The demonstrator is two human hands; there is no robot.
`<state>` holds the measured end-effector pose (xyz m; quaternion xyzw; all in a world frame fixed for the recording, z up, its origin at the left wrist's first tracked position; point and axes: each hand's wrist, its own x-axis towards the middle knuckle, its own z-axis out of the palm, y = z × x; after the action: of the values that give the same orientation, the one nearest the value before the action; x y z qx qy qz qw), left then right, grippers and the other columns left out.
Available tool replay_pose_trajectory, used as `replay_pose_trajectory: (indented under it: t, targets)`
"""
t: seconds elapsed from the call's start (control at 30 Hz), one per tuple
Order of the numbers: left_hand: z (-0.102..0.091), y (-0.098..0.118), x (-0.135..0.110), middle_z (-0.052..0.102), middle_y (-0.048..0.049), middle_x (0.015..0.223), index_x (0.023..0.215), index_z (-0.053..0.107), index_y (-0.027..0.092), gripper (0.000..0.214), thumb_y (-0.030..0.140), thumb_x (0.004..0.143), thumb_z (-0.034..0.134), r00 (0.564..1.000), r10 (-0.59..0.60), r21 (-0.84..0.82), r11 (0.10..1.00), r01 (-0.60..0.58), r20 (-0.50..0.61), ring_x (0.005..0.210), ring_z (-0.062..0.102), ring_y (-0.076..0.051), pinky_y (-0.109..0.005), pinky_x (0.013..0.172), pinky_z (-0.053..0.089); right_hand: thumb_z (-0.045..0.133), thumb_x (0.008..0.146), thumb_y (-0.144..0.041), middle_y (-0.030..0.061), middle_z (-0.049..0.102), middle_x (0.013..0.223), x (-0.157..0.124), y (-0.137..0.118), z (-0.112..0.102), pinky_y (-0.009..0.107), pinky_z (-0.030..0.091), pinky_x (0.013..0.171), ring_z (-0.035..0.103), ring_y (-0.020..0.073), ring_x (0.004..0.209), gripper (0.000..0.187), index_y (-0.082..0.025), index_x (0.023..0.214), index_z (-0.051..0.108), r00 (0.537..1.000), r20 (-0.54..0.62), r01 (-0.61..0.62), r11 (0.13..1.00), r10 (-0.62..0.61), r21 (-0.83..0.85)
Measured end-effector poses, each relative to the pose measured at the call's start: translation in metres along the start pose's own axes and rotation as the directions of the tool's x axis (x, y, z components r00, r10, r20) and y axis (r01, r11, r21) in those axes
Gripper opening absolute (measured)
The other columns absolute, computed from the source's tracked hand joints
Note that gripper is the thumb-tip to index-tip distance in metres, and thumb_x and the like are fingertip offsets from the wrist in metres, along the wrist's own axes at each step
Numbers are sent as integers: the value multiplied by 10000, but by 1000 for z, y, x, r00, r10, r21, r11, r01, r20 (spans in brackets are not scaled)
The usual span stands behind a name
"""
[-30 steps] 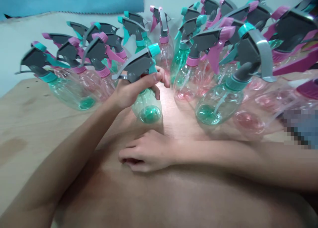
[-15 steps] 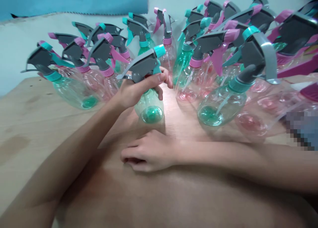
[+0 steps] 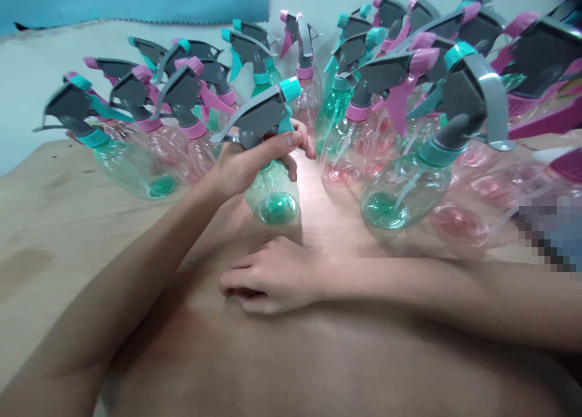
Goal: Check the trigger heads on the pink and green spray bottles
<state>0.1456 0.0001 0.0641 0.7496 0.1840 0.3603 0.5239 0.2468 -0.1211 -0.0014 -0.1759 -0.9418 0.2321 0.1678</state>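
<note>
My left hand (image 3: 254,162) is wrapped round the neck of a spray bottle (image 3: 278,203) with a clear green body, a grey head and a turquoise nozzle. The bottle stands upright on the wooden table, its nozzle aimed to the right. Its collar is hidden behind my fingers. Closer to me, my right hand (image 3: 277,276) lies on the table with the fingers curled in. Nothing shows in the small gap by its thumb. A second green spray bottle (image 3: 386,193) leans a little to the right of the held one.
Several pink and green spray bottles crowd the left, among them a green one (image 3: 131,162) at the near edge. More bottles, such as a pink one (image 3: 345,150), fill the back and right. A blue sheet (image 3: 136,2) hangs on the wall behind the wooden table (image 3: 45,223).
The view has shifted very slightly. Both hands and the held spray bottle stay in place.
</note>
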Motion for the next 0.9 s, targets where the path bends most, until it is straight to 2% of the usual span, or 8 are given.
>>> replay_pose_trajectory:
  t: [0.27, 0.4, 0.6, 0.77, 0.9]
  targets:
    - [-2, -3, 3, 728, -72, 960, 921, 768, 209, 194, 399, 956, 759, 997, 69, -64, 996, -66, 39, 962, 698, -225, -292, 584, 629, 497, 1030, -279, -5, 776, 1085, 0, 1, 1, 324, 252, 562, 616, 146, 785, 223, -203, 1111, 691, 1000, -14, 13, 1000, -13, -10]
    - [-1, 0, 3, 722, -71, 903, 898, 766, 205, 220, 422, 928, 785, 998, 52, -51, 997, -51, 21, 889, 705, -214, -293, 593, 627, 504, 1033, -282, -6, 776, 1086, -1, 1, 0, 324, 234, 552, 616, 148, 782, 210, -205, 1100, 688, 1000, -17, 15, 1000, -15, -7]
    - [1, 1, 3, 725, -103, 954, 926, 746, 165, 242, 405, 959, 761, 998, 54, -52, 997, -53, 19, 904, 707, -218, -279, 606, 623, 499, 1047, -252, 1, 772, 1091, 0, 0, -3, 324, 250, 566, 621, 154, 803, 201, -197, 1097, 686, 1000, 3, 21, 1000, -21, -5]
    - [-1, -2, 3, 701, -89, 910, 918, 754, 170, 243, 411, 947, 755, 999, 41, -48, 998, -41, -3, 777, 681, -189, -297, 601, 631, 496, 1047, -255, 9, 771, 1075, 0, 1, -2, 325, 257, 571, 622, 158, 800, 200, -200, 1097, 682, 1000, -1, 21, 1000, -21, 7]
    - [-2, -4, 2, 684, -97, 902, 882, 752, 168, 236, 394, 949, 739, 999, 24, -43, 999, -26, -44, 861, 688, -216, -306, 606, 645, 489, 1044, -255, 4, 772, 1063, 0, 2, 0, 321, 258, 572, 621, 155, 798, 205, -201, 1089, 682, 999, -21, 37, 999, -36, 3]
